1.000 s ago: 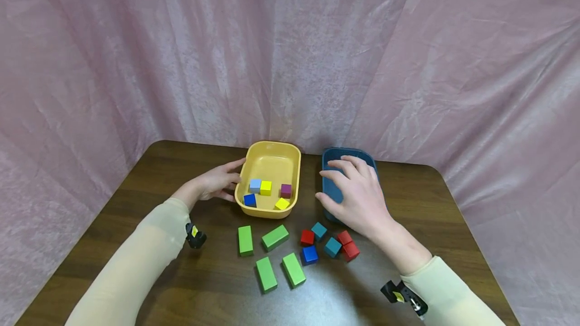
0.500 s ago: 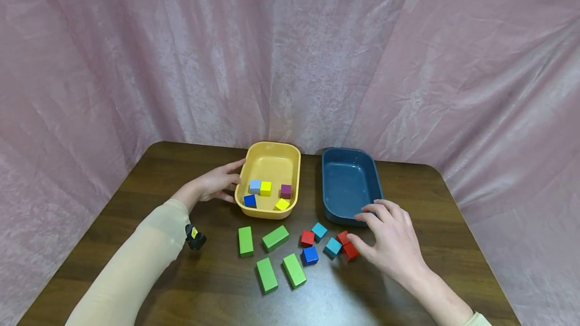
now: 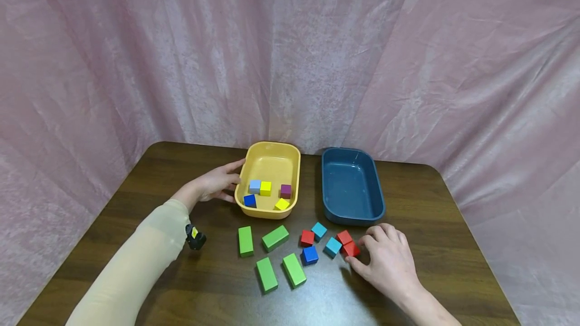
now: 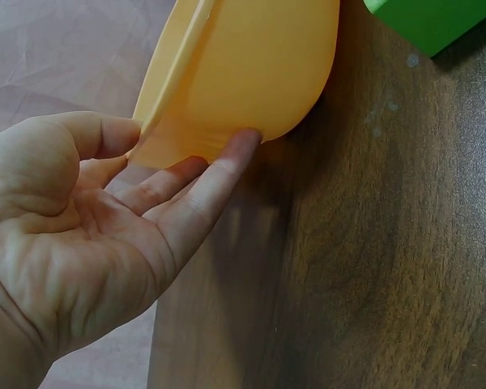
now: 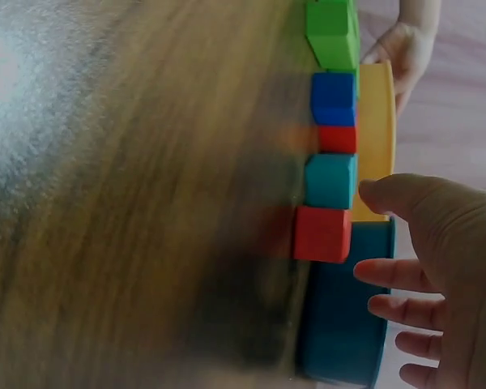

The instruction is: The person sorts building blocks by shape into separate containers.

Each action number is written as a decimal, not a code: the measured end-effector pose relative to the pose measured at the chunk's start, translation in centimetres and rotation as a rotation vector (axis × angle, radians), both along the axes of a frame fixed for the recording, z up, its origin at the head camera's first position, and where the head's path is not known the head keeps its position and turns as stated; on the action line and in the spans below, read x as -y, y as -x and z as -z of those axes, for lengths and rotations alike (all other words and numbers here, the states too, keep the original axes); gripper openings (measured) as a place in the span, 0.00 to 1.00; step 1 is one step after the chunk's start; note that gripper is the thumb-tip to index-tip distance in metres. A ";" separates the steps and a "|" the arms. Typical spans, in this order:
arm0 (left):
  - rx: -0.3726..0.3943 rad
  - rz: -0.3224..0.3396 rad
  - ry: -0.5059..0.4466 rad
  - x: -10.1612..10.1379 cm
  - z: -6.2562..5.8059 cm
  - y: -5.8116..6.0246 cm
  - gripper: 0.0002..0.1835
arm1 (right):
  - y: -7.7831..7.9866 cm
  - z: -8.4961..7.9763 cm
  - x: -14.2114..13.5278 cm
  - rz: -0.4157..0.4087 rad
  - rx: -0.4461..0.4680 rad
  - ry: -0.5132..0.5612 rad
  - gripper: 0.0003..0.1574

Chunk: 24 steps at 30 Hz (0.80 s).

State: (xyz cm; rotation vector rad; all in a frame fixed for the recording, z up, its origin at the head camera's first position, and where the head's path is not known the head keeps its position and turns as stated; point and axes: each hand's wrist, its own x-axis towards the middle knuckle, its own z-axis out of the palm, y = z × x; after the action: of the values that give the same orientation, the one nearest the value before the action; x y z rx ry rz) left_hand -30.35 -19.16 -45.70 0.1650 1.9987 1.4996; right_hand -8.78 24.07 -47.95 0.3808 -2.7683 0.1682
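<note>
Right grip [image 3: 389,261] is held spread beside red cube [image 3: 350,249], moved back from blue tray [image 3: 350,187]; yellow tray [image 3: 272,213] is touched by spread left grip [image 3: 214,183]

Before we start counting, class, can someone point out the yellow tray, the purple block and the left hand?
Yellow tray [image 3: 272,169]: head view, bare floor inside.
Purple block [image 3: 286,191]: head view, middle of its visible surface.
Left hand [image 4: 101,219]: left wrist view, on the palm.

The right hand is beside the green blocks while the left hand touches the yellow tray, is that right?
Not quite: the right hand is beside two red cubes, not the green blocks, as the head view shows. The left hand does touch the yellow tray.
</note>
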 end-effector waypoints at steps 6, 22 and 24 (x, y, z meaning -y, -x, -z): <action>0.005 -0.002 -0.002 0.1 0.1 0.1 0.40 | 0.1 0.3 0.2 0.012 0.008 -0.027 0.25; -0.001 -0.007 0.002 0.0 0.1 0.0 0.40 | 0.2 0.6 0.7 0.050 0.037 -0.032 0.23; -0.002 -0.004 0.000 0.0 0.1 0.0 0.40 | 0.2 0.7 0.8 0.052 0.038 -0.032 0.23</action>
State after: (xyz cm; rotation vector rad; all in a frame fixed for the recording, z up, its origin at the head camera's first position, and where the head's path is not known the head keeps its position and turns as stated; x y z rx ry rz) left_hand -30.35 -19.12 -45.77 0.1619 2.0017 1.5024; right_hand -8.95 23.31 -48.67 0.3163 -2.8180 0.1193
